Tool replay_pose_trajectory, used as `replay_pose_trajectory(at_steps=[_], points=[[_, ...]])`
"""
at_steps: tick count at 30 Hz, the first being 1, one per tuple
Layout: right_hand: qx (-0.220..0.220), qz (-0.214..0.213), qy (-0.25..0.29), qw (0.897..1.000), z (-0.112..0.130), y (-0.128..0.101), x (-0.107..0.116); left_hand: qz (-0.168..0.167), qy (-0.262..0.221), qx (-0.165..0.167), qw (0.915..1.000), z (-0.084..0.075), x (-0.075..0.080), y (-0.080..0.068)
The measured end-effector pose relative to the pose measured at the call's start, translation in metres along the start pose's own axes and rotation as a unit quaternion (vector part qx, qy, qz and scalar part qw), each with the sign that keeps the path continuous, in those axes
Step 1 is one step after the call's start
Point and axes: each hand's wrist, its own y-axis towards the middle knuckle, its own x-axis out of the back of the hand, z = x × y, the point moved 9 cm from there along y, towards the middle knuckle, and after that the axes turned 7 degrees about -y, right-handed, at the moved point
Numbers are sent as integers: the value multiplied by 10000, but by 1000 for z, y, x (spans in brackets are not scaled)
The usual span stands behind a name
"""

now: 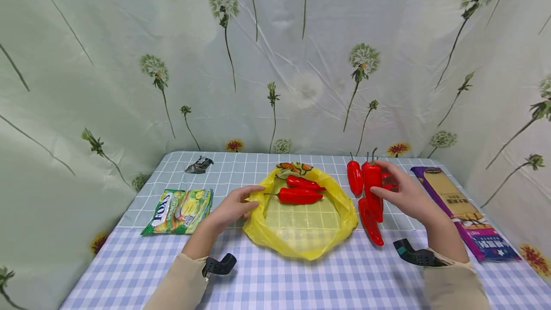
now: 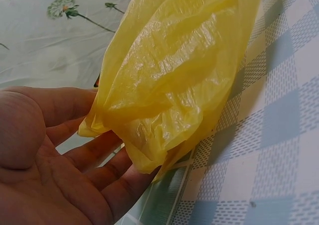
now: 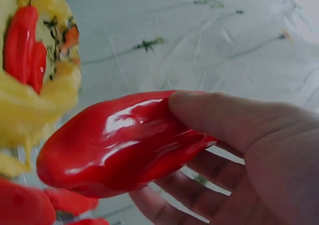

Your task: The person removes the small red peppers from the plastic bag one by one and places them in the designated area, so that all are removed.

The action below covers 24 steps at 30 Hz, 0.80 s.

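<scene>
Right now the person's right hand [image 1: 406, 194] grips a glossy red chili pepper [image 1: 373, 190], thumb and fingers [image 3: 219, 116] curled around it, just above other red peppers [image 1: 369, 219] lying on the checked desk [image 1: 301, 281]. Meanwhile the left hand [image 1: 232, 208] pinches the rim of a crinkled yellow plastic bag [image 1: 301, 233], which holds two more red peppers [image 1: 299, 195] at the desk's middle.

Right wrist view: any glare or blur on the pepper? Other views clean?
Right wrist: white glare streaks on the held red pepper, yellow bag smeared. Left wrist: bag sharp, palm soft. Head: even light, wide-angle bowing at the edges.
</scene>
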Motion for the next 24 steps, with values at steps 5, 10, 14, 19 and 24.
replay_pose_trajectory(at_steps=[5, 10, 14, 19, 24], points=[[-298, 150, -1, 9994, -17, -2, 4, 10, 48, 23, 10000, 0, -1, 0], [-361, 217, -18, 9991, -30, -1, 4, -72, 80, 103, 9999, 0, 0, -1], [-316, 332, 129, 9989, -36, 0, 1, -63, 76, 129, 9999, 0, 0, -1], [-237, 724, 224, 9968, -44, 0, -8, -58, 67, 116, 9999, 0, 0, 0], [-570, 1155, 193, 9915, -56, -4, -18, 20, 32, 60, 10000, -1, -1, 0]])
